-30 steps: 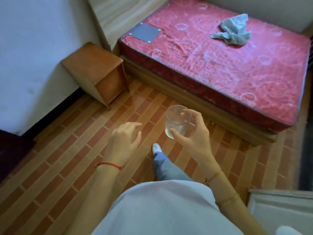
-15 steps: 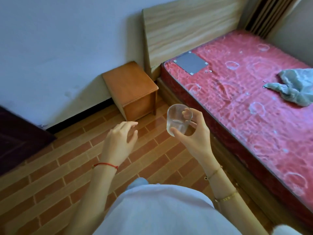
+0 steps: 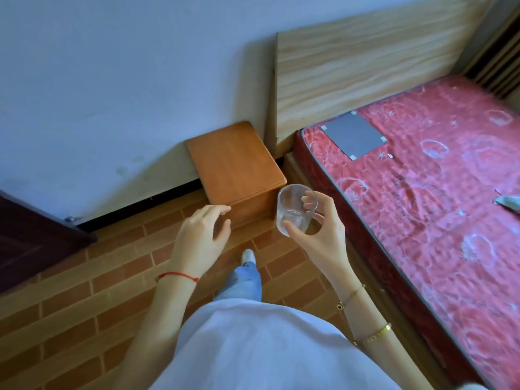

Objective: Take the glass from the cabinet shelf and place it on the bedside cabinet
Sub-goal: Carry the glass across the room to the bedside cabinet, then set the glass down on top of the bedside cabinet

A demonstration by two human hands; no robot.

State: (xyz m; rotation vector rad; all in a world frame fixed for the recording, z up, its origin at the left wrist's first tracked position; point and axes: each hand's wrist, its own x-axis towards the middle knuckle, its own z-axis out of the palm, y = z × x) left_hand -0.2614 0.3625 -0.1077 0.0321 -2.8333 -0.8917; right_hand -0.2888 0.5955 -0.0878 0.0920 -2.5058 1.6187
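Carry step in hand. Glass (image 3: 297, 211) gripped upright by right hand (image 3: 318, 235), thumb in front, fingers behind, held in air near front corner of bedside cabinet (image 3: 235, 161). Left hand (image 3: 201, 237) loosely open, nothing held. Next judged: glass carried over bare cabinet top, lowered level, released.

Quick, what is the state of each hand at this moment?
Left hand: open, fingers loosely curled, holding nothing.
Right hand: closed around the glass, held upright in the air.
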